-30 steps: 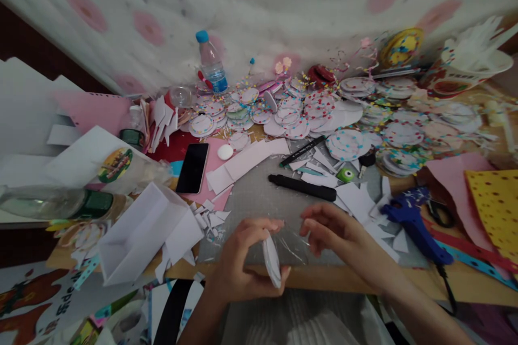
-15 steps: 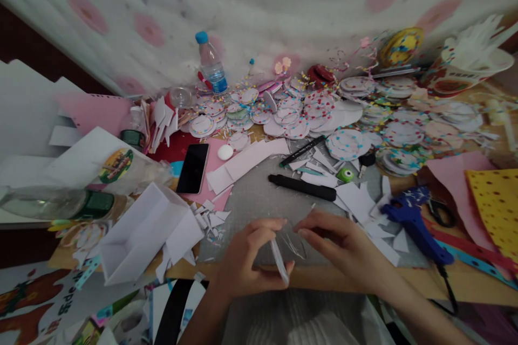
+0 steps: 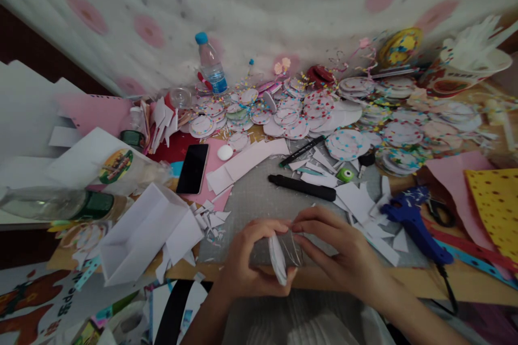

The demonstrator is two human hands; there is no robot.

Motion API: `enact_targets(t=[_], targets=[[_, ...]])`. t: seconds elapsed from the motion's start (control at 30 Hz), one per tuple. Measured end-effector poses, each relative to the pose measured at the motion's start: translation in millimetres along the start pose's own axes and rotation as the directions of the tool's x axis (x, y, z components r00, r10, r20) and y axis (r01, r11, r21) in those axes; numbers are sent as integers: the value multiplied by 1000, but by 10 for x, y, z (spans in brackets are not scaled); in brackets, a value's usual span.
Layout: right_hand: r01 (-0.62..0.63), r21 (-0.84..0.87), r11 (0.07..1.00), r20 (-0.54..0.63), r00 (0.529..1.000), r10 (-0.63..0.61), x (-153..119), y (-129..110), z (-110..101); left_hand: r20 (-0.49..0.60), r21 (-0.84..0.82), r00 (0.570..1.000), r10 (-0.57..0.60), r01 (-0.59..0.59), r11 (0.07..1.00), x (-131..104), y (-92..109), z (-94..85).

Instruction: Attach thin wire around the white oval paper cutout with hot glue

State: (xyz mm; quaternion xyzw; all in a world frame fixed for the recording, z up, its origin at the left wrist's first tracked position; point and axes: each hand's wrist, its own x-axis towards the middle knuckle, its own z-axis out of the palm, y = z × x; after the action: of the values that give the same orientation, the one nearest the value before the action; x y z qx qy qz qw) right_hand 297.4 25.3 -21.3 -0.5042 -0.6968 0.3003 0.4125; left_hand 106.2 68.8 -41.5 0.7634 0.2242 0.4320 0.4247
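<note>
Near the front edge of the table, my left hand (image 3: 253,259) grips a white paper disc (image 3: 277,260) on its edge, thumb below and fingers above. Thin pale string (image 3: 294,250) hangs in loops just right of the disc. My right hand (image 3: 329,237) pinches at the top of the string, its fingertips close to the left fingertips. Whatever lies right between the right fingertips is too small to make out clearly.
A grey cutting mat (image 3: 251,199) holds a black pen (image 3: 301,187), paper scraps and a phone (image 3: 193,168). Decorated paper discs (image 3: 348,144) are heaped behind. A blue glue gun (image 3: 421,226) lies right, an open white box (image 3: 141,232) left.
My right hand has moved slightly left, bringing its fingertips up to my left fingertips. The disc has turned a little, showing more of its face.
</note>
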Motion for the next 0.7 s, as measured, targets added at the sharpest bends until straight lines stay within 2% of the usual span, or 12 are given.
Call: enact_targets(t=[0.23, 0.43, 0.6, 0.7], targets=[[64, 12, 998, 61, 996, -65, -3, 23, -8, -32, -102, 995, -90, 86, 991, -85, -18, 54], [71, -36, 997, 84, 994, -68, -16, 60, -6, -49, -237, 987, -152, 136, 962, -87, 0, 82], [51, -87, 995, 47, 998, -47, -25, 64, 11, -98, -327, 976, -195, 153, 932, -49, 2, 138], [2, -92, 996, -22, 1000, -4, -6, 44, 28, -103, -377, 966, -236, 181, 908, -11, -8, 175]])
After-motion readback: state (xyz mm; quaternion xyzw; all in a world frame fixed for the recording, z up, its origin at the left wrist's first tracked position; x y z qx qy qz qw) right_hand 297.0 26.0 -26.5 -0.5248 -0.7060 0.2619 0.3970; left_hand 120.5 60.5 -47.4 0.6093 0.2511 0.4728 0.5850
